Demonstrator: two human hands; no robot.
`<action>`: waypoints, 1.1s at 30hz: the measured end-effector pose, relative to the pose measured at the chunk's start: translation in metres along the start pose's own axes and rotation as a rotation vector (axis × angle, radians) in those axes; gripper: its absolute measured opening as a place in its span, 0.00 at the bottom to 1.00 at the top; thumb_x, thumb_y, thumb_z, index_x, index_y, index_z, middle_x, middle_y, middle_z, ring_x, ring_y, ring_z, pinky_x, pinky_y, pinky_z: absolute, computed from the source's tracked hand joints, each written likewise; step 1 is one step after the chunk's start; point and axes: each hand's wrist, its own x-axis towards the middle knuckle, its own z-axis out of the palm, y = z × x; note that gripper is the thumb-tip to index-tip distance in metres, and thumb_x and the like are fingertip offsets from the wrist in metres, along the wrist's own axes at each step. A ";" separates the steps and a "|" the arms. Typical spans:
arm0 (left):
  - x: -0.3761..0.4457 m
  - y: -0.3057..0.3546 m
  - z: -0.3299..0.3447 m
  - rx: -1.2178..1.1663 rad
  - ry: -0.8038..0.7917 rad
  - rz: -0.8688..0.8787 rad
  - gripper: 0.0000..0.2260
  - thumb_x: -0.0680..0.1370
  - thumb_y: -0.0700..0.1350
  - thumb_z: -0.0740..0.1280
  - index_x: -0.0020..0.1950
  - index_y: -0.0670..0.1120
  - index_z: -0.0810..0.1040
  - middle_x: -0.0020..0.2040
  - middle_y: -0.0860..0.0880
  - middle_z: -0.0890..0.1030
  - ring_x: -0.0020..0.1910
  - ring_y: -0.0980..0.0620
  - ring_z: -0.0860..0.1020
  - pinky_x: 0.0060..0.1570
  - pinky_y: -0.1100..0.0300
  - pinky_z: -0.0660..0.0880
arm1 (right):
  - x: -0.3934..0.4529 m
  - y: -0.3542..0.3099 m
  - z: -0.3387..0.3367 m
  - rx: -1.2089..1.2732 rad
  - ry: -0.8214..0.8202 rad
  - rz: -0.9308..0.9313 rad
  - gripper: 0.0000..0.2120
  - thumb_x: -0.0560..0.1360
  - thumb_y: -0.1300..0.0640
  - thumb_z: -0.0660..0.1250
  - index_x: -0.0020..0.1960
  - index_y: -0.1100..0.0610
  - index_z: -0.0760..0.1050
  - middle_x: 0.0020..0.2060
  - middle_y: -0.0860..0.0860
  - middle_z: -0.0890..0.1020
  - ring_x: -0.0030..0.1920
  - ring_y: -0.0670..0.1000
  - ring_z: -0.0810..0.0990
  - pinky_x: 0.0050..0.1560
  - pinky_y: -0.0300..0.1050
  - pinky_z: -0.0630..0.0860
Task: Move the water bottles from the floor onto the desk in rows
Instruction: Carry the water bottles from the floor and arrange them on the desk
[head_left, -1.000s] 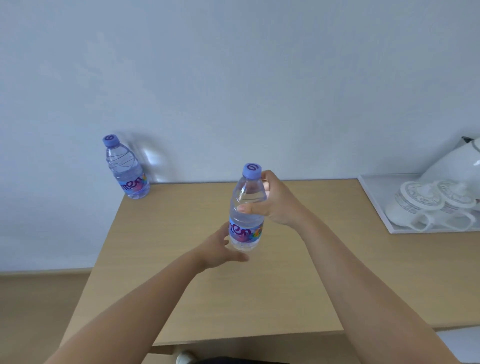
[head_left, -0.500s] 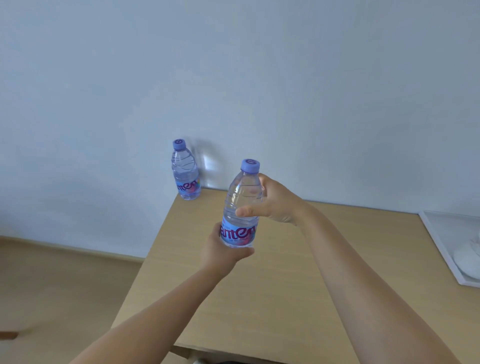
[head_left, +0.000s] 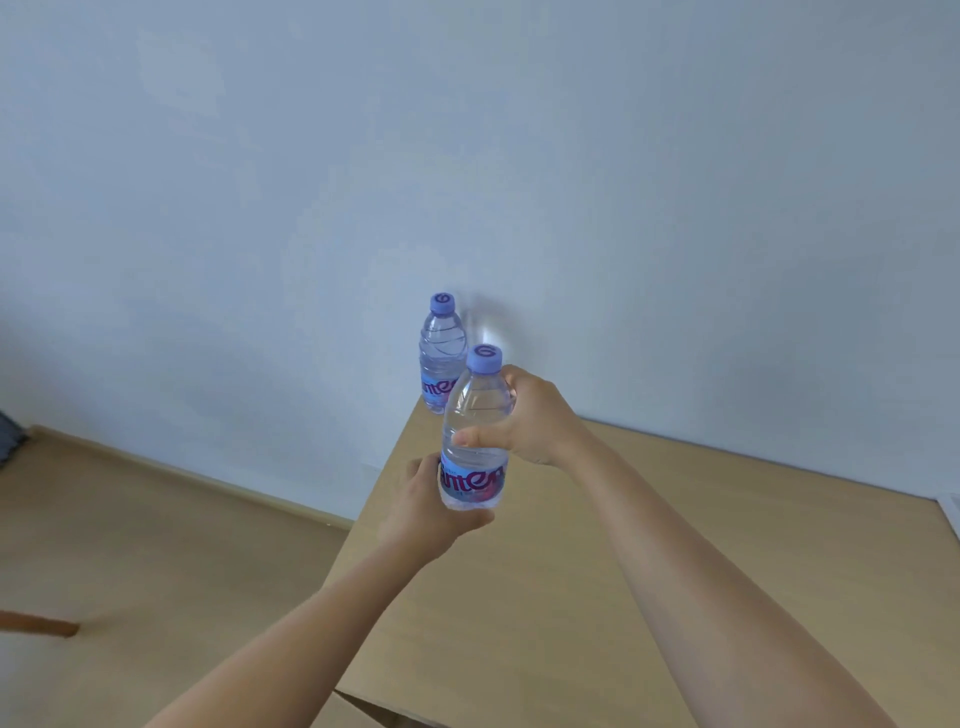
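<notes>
The tabletop (head_left: 597, 571) is being approached; a placed bottle (head_left: 439, 358) is standing at its far left corner. The carried bottle (head_left: 475, 431) is being held upright above it, wrapped high by the right hand (head_left: 530, 415), cupped beneath by the left hand (head_left: 431, 512). It should be lowered level just beside the placed one, continuing the row.

obstacle: bottle (head_left: 440, 358) @ desk (head_left: 571, 597) back-left corner | rest bare

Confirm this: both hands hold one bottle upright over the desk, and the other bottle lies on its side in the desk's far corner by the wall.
Not quite. The other bottle stands upright in the far corner of the desk by the wall, cap up, as the head view shows. The rest holds: the left hand and the right hand hold the near bottle upright over the desk.
</notes>
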 end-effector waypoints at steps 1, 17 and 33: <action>0.002 -0.005 -0.004 0.001 0.014 -0.010 0.31 0.61 0.58 0.76 0.61 0.55 0.70 0.55 0.57 0.69 0.50 0.58 0.72 0.46 0.61 0.71 | 0.005 0.000 0.006 -0.006 0.004 -0.003 0.23 0.56 0.45 0.80 0.46 0.40 0.72 0.43 0.37 0.81 0.43 0.34 0.79 0.42 0.34 0.75; 0.075 -0.046 -0.040 -0.145 0.001 -0.064 0.27 0.65 0.51 0.77 0.62 0.51 0.73 0.56 0.53 0.78 0.50 0.54 0.77 0.43 0.63 0.70 | 0.091 -0.008 0.055 -0.162 0.045 0.058 0.30 0.58 0.41 0.77 0.54 0.51 0.71 0.45 0.46 0.77 0.45 0.48 0.77 0.46 0.45 0.77; 0.122 -0.057 -0.034 -0.149 -0.084 -0.018 0.19 0.64 0.45 0.77 0.52 0.52 0.76 0.42 0.57 0.80 0.45 0.54 0.78 0.40 0.64 0.71 | 0.111 0.022 0.075 -0.098 0.176 0.105 0.25 0.56 0.40 0.76 0.49 0.46 0.72 0.43 0.43 0.81 0.44 0.45 0.80 0.48 0.50 0.79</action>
